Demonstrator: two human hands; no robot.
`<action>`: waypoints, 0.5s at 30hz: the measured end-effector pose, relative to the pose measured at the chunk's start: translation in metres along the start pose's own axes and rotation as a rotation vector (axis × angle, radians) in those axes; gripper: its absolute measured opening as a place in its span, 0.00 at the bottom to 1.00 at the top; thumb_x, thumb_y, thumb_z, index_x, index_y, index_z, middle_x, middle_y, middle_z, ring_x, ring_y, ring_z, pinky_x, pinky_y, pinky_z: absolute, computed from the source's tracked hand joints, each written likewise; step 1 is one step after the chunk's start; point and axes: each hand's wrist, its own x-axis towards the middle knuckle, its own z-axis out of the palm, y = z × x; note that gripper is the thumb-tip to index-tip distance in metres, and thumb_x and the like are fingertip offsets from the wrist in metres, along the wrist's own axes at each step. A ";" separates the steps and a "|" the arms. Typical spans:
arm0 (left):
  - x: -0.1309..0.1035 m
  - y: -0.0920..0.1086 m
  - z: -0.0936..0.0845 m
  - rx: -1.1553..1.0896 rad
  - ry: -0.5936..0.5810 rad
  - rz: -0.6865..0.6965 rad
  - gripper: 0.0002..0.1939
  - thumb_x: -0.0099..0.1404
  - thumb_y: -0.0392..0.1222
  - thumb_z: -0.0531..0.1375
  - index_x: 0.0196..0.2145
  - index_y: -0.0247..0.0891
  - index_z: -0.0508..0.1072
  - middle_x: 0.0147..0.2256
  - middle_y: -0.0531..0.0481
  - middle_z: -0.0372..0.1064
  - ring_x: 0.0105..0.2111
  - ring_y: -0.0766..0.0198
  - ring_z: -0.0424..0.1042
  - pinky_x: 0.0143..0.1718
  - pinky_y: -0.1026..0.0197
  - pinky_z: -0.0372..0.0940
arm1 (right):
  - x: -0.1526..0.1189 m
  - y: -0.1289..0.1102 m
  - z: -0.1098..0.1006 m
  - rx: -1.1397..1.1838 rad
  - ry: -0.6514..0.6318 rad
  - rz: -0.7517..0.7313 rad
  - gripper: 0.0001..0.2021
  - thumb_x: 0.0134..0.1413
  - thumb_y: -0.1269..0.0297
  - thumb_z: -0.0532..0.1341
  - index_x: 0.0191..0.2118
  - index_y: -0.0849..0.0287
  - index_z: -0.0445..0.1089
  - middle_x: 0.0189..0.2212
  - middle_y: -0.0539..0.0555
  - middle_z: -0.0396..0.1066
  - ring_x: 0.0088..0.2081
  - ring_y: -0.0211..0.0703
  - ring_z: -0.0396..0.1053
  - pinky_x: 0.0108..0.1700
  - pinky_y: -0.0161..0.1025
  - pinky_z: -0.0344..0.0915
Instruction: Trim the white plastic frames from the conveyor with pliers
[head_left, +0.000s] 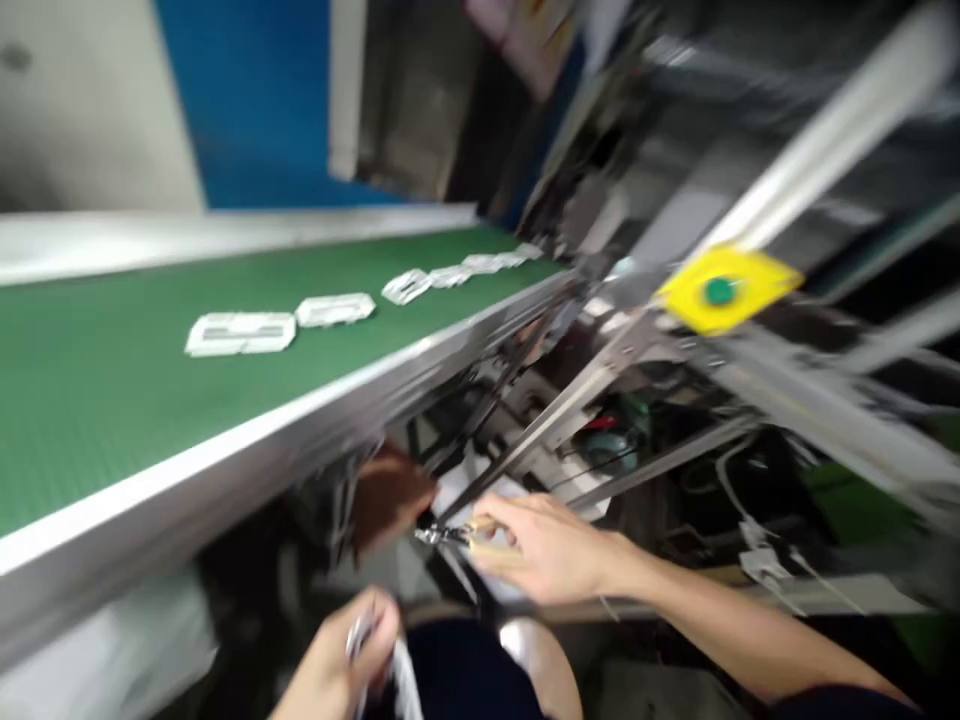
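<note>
My left hand (pixel 352 650), at the bottom of the view, has its fingers closed around a white plastic part (pixel 406 680), blurred and partly covered by the fingers. In my right hand (pixel 559 550) is a pair of nippers (pixel 480 545) with pale yellow handles. Their metal jaws point left and sit above and to the right of my left hand, apart from the white part. Both hands are below the near edge of a green conveyor belt (pixel 135 400). Several white frame-shaped parts (pixel 244 347) lie in a row along the belt.
The belt's metal side rail (pixel 300 430) runs diagonally above my hands. To the right stands a metal frame (pixel 832 400) with a yellow plate (pixel 686 290) carrying a green button (pixel 720 291). A brown object (pixel 386 500) is below the rail. Whitish plastic sheeting (pixel 127 640) shows lower left.
</note>
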 end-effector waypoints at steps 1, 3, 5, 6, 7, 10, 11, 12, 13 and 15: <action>-0.009 -0.009 -0.004 -0.012 -0.023 0.078 0.15 0.59 0.52 0.60 0.22 0.40 0.68 0.19 0.54 0.60 0.22 0.64 0.61 0.27 0.60 0.59 | 0.004 0.000 0.014 0.029 -0.066 -0.072 0.12 0.54 0.59 0.57 0.44 0.54 0.61 0.40 0.49 0.70 0.39 0.42 0.69 0.39 0.35 0.60; -0.024 -0.021 -0.010 -0.042 0.014 0.116 0.15 0.63 0.51 0.56 0.26 0.38 0.67 0.22 0.52 0.62 0.23 0.65 0.60 0.27 0.61 0.57 | 0.016 0.002 0.035 0.040 -0.176 -0.199 0.10 0.54 0.62 0.57 0.43 0.55 0.63 0.40 0.51 0.69 0.41 0.41 0.67 0.42 0.36 0.59; -0.036 -0.027 -0.013 -0.114 0.056 0.119 0.14 0.64 0.50 0.55 0.29 0.36 0.66 0.27 0.50 0.65 0.25 0.65 0.61 0.27 0.62 0.58 | 0.029 0.003 0.047 0.004 -0.268 -0.289 0.10 0.55 0.63 0.56 0.43 0.56 0.64 0.38 0.52 0.69 0.40 0.42 0.65 0.42 0.37 0.58; -0.041 -0.028 -0.013 -0.144 0.080 0.117 0.13 0.64 0.50 0.55 0.29 0.36 0.65 0.29 0.49 0.66 0.25 0.65 0.61 0.28 0.63 0.59 | 0.036 0.003 0.050 -0.024 -0.309 -0.326 0.10 0.54 0.63 0.56 0.43 0.56 0.64 0.37 0.52 0.68 0.39 0.42 0.65 0.42 0.37 0.58; -0.045 -0.029 -0.012 -0.162 0.110 0.114 0.13 0.64 0.49 0.55 0.30 0.36 0.65 0.30 0.49 0.66 0.26 0.66 0.62 0.28 0.63 0.59 | 0.042 0.003 0.051 -0.050 -0.347 -0.363 0.11 0.53 0.64 0.57 0.44 0.56 0.64 0.37 0.52 0.68 0.39 0.43 0.65 0.41 0.38 0.58; -0.052 -0.028 -0.008 -0.169 0.183 0.102 0.13 0.65 0.48 0.54 0.30 0.36 0.65 0.26 0.52 0.64 0.25 0.66 0.61 0.28 0.64 0.58 | 0.058 0.000 0.049 -0.115 -0.416 -0.482 0.15 0.49 0.67 0.58 0.45 0.56 0.64 0.36 0.53 0.68 0.39 0.44 0.65 0.42 0.38 0.58; -0.053 -0.027 -0.006 -0.174 0.193 0.096 0.13 0.65 0.48 0.54 0.29 0.36 0.65 0.25 0.52 0.63 0.25 0.66 0.61 0.28 0.64 0.58 | 0.063 -0.001 0.047 -0.137 -0.425 -0.517 0.16 0.48 0.67 0.58 0.46 0.56 0.63 0.36 0.53 0.68 0.39 0.44 0.65 0.41 0.38 0.58; -0.053 -0.027 -0.005 -0.183 0.199 0.091 0.13 0.65 0.48 0.53 0.29 0.36 0.65 0.24 0.53 0.62 0.25 0.66 0.61 0.27 0.64 0.58 | 0.067 -0.002 0.046 -0.159 -0.431 -0.546 0.17 0.47 0.68 0.58 0.46 0.56 0.63 0.37 0.53 0.68 0.39 0.44 0.65 0.41 0.38 0.58; -0.054 -0.026 -0.004 -0.194 0.202 0.091 0.13 0.66 0.48 0.53 0.29 0.36 0.65 0.24 0.53 0.62 0.25 0.66 0.61 0.27 0.64 0.58 | 0.071 -0.002 0.045 -0.179 -0.435 -0.572 0.18 0.47 0.67 0.58 0.47 0.56 0.63 0.37 0.53 0.68 0.39 0.44 0.65 0.40 0.38 0.58; -0.054 -0.025 -0.002 -0.214 0.206 0.100 0.12 0.65 0.48 0.54 0.29 0.37 0.64 0.24 0.54 0.61 0.25 0.66 0.61 0.28 0.64 0.58 | 0.078 -0.003 0.044 -0.212 -0.445 -0.611 0.17 0.48 0.66 0.58 0.47 0.56 0.63 0.36 0.53 0.67 0.38 0.44 0.65 0.39 0.37 0.58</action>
